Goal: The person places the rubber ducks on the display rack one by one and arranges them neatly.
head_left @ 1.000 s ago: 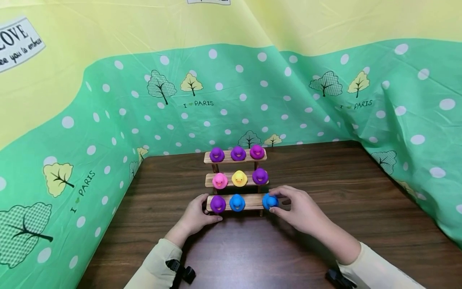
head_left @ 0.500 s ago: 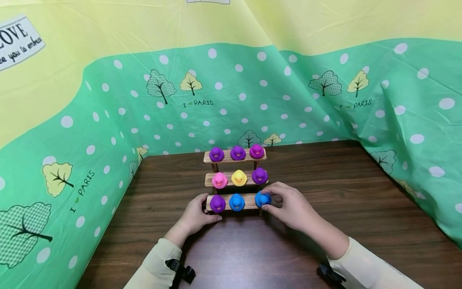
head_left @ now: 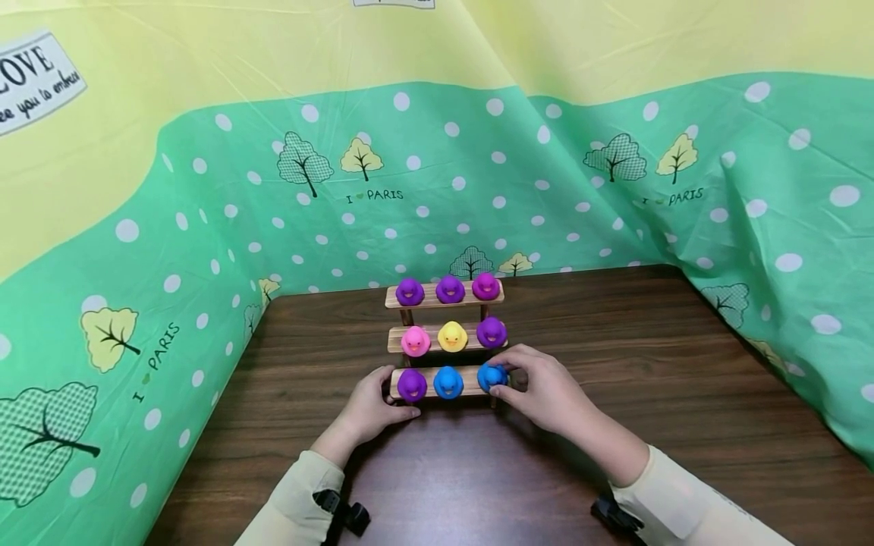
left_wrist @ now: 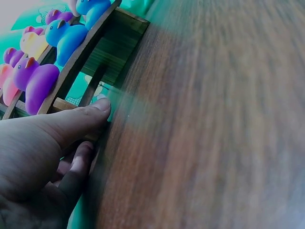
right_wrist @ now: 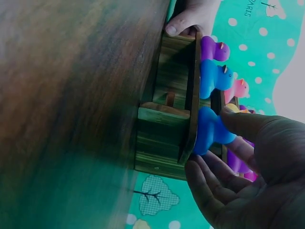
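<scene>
The right hand (head_left: 546,394) pinches a small blue rubber duck (head_left: 491,377) at the right end of the three-tiered wooden rack's (head_left: 445,345) lowest shelf — seemingly resting there. The left hand's (head_left: 372,409) fingers grip the rack's left end.

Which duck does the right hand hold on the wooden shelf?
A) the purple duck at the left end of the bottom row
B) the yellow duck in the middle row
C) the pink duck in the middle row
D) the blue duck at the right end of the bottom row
D: the right hand pinches the blue duck at the right end of the bottom row of the wooden shelf.
</scene>
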Demonstrator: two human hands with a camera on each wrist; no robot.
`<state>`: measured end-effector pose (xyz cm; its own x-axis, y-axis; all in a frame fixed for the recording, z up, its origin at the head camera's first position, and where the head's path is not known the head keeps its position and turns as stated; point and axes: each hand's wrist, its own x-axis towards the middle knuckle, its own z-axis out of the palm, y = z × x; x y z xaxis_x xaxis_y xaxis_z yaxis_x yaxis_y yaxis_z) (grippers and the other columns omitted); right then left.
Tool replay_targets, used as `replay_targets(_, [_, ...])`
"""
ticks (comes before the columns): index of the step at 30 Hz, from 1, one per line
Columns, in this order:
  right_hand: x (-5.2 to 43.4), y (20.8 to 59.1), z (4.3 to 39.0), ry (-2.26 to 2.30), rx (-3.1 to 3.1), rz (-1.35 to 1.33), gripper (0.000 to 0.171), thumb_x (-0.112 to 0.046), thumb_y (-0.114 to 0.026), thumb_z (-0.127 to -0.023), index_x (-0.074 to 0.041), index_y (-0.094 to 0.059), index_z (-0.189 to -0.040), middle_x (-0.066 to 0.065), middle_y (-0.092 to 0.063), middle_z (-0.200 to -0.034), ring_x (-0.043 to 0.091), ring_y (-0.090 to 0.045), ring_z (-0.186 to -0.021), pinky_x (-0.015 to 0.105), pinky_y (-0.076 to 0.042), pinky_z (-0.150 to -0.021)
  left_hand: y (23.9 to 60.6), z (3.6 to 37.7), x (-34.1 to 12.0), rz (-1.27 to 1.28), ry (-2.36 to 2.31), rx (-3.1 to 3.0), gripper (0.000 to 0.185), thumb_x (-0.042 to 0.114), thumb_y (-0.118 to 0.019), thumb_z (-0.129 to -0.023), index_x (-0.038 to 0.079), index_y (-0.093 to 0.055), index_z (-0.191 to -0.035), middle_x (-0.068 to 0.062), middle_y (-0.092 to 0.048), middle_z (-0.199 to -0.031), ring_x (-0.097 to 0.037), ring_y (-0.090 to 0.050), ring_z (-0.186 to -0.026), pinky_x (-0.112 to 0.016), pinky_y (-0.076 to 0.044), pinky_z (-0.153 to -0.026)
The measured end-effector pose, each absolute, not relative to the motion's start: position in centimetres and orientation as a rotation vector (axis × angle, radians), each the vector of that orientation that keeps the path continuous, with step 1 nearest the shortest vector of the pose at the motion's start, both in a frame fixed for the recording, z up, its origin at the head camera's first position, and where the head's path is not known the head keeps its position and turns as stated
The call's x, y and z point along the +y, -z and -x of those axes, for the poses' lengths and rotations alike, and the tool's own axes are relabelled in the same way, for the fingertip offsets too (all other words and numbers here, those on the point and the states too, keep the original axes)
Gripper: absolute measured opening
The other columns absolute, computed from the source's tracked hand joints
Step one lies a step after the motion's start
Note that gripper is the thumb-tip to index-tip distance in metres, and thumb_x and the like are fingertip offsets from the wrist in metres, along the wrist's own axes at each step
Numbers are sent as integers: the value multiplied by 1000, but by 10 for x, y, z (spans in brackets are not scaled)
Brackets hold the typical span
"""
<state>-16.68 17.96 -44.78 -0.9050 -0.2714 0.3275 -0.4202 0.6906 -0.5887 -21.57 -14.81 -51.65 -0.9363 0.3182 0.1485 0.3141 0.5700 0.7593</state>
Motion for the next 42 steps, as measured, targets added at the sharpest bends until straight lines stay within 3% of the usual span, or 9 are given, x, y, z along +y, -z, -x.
replay_targets(6, [179, 448, 167, -1060, -2695, -544, 34, -20, -90, -86, -22, -76, -116, -10, -67, -109, 16, -69, -101, 46, -59, -82, 516, 215, -148, -552, -1353, 2766, 59, 26, -101, -68, 14, -67, -115, 4, -64, -104, -13, -58, -90, -30, -51, -81])
replay_targets(18, [180, 449, 168, -1005, -2703, -537, 33, -24, -90, -85, -24, -76, -116, -12, -67, -106, 17, -69, -100, 37, -55, -77, 515, 215, -148, -556, -1344, 2775, 60, 26, -101, -68, 13, -67, -116, 4, -64, -104, -12, -59, -90, -31, -51, -83])
replay_targets(25, [179, 448, 167, -1004, -2711, -537, 34, -24, -90, -86, -24, -76, -116, -10, -68, -108, 22, -70, -104, 45, -56, -86, 516, 215, -148, -558, -1340, 2780, 59, 26, -101, -68, 14, -67, -115, 4, -64, -103, -13, -58, -89, -30, -50, -82])
replay_targets(42, [179, 446, 166, -998, -2729, -520, 35, -24, -90, -86, -23, -76, -117, -11, -68, -108, 22, -69, -104, 43, -54, -85, 516, 215, -148, -556, -1357, 2758, 58, 25, -101, -69, 15, -67, -114, 4, -63, -103, -12, -58, -87, -29, -51, -79])
